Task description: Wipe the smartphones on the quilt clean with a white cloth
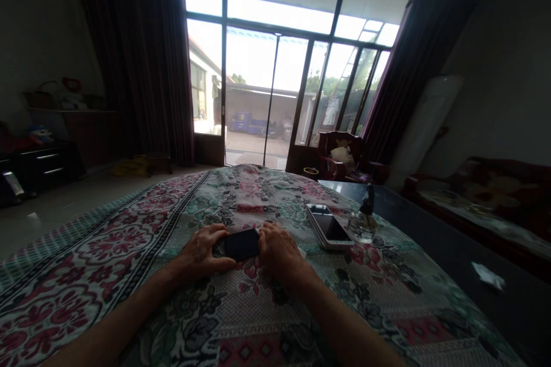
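Observation:
A dark-screened smartphone point(241, 245) lies sideways, low over the patterned tablecloth point(189, 312). My left hand point(202, 250) holds its left end, with the fingers along the far edge and the thumb at the near edge. Around the right end, the fingers of my right hand point(279, 252) are closed, hiding that part of the phone. A bit of something white shows beside the right hand, too small to make out. To the right rests a second, larger phone point(329, 226) with a pale frame, its screen dark and facing up. Beside it stands a clear glass bottle point(363, 225) with a dark top.
A dark table surface point(443, 246) on the right carries a crumpled white tissue point(488, 276). Beyond the cloth are a wooden chair point(342, 157), a wooden sofa point(486, 192) and a glass door point(267, 97). Dark curtains hang on both sides.

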{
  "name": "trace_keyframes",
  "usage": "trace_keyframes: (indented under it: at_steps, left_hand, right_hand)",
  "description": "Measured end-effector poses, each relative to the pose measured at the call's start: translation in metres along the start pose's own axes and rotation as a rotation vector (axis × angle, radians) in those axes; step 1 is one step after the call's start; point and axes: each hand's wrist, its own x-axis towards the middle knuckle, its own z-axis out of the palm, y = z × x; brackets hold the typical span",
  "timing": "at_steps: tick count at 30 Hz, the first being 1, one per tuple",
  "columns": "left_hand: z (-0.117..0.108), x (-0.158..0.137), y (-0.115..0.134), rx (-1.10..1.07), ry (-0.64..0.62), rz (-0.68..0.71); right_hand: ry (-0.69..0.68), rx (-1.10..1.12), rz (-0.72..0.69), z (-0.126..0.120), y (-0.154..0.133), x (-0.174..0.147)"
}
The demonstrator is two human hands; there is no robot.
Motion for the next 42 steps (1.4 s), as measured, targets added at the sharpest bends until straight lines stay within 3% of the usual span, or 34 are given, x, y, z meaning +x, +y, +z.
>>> trace_keyframes:
  at_steps: [4,7,14,18,21,26,31,34,38,42]
  left_hand:
    - [-0.002,0.001,0.003,0.006,-0.021,-0.006]
    - [-0.001,0.001,0.001,0.009,-0.020,-0.006]
    - [0.004,0.001,-0.007,0.005,-0.021,0.009]
    - [0.003,0.002,-0.009,0.018,-0.060,0.031]
    - [0.003,0.002,-0.009,0.007,-0.053,0.027]
    - [0.003,0.001,-0.007,0.002,-0.064,-0.009]
    - [0.004,0.001,-0.009,0.029,-0.072,-0.003]
    - [0.006,0.002,-0.013,0.035,-0.072,0.020]
    - [0.010,0.003,-0.017,0.044,-0.041,0.048]
    - [0.012,0.004,-0.019,0.054,-0.038,0.065]
  right_hand:
    - [0.072,-0.054,0.117,0.002,0.011,0.002]
    - [0.090,-0.145,0.144,0.009,0.002,-0.003]
    - [-0.042,-0.041,0.003,0.034,-0.042,-0.030]
    - [-0.093,-0.001,-0.090,0.033,-0.052,-0.035]
    - [-0.070,-0.029,-0.080,0.020,-0.046,-0.027]
    - [-0.028,-0.141,0.098,-0.002,-0.015,-0.008]
    - [-0.011,-0.211,0.154,-0.001,-0.005,-0.007]
    - [-0.003,-0.254,0.097,0.015,-0.019,-0.016]
    - [-0.011,-0.199,-0.131,0.039,-0.043,-0.031]
    - [-0.008,-0.080,-0.248,0.039,-0.054,-0.036]
